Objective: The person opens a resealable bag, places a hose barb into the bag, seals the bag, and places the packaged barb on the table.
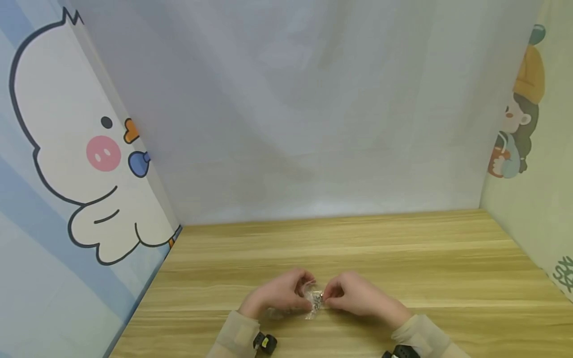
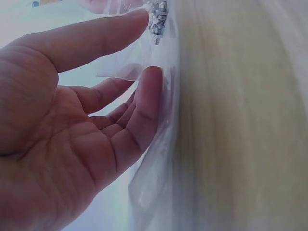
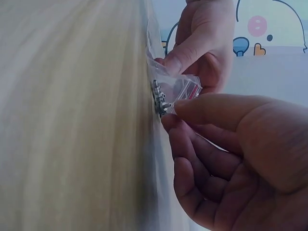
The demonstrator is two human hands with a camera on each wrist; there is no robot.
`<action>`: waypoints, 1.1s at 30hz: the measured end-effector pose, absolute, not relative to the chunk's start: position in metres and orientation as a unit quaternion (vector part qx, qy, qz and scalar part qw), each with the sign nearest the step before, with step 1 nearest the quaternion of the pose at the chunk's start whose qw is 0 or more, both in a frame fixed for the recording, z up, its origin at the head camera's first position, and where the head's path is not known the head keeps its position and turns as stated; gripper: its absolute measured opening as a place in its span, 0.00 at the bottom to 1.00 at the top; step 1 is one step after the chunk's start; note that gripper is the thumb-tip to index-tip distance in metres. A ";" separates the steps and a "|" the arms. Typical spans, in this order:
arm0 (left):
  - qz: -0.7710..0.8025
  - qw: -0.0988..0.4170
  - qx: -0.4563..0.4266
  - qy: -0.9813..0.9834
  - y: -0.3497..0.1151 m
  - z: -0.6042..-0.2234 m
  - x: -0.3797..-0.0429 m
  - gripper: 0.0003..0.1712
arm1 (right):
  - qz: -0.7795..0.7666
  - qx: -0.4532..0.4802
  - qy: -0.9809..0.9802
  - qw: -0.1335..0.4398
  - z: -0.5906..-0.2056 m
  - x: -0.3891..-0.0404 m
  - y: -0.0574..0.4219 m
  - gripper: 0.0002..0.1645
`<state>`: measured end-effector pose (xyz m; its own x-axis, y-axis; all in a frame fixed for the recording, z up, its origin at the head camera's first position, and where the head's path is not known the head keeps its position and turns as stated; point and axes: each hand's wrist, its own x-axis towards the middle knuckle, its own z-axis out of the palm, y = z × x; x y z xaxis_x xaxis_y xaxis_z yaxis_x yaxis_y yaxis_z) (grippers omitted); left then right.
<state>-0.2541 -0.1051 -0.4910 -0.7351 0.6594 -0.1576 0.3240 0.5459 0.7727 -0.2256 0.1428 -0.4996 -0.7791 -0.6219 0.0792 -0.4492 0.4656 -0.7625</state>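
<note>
A clear zip bag [image 1: 309, 314] lies on the table between the two hands, with several small silver metal pieces [image 3: 158, 94] gathered in it; they look like screws. My left hand [image 1: 284, 293] holds the bag, its thumb [image 2: 108, 36] over the plastic and its fingers bent around it. From the right, my right hand [image 1: 358, 293] reaches the pieces, thumb [image 3: 211, 108] and index finger pinched together at one small metal piece [image 3: 166, 106]. Whether that piece is wholly out of the bag is hard to tell.
The wood-grain table [image 1: 215, 258] stretches around the hands. A grey-white sheet [image 1: 291, 109] rises at its back edge. Printed cartoon panels stand at the left [image 1: 58, 164] and the right [image 1: 537, 209].
</note>
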 end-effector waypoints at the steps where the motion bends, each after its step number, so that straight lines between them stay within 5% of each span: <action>1: 0.378 0.219 0.289 0.852 -0.105 -0.491 -0.254 0.34 | -0.410 -0.316 0.849 0.107 -0.499 -0.225 0.143 0.04; 18: 0.368 0.202 0.281 0.863 -0.104 -0.492 -0.255 0.33 | -0.427 -0.314 0.840 0.119 -0.497 -0.219 0.135 0.03; 33: 0.390 0.191 0.263 0.862 -0.101 -0.493 -0.254 0.32 | -0.387 -0.317 0.863 0.072 -0.490 -0.215 0.140 0.04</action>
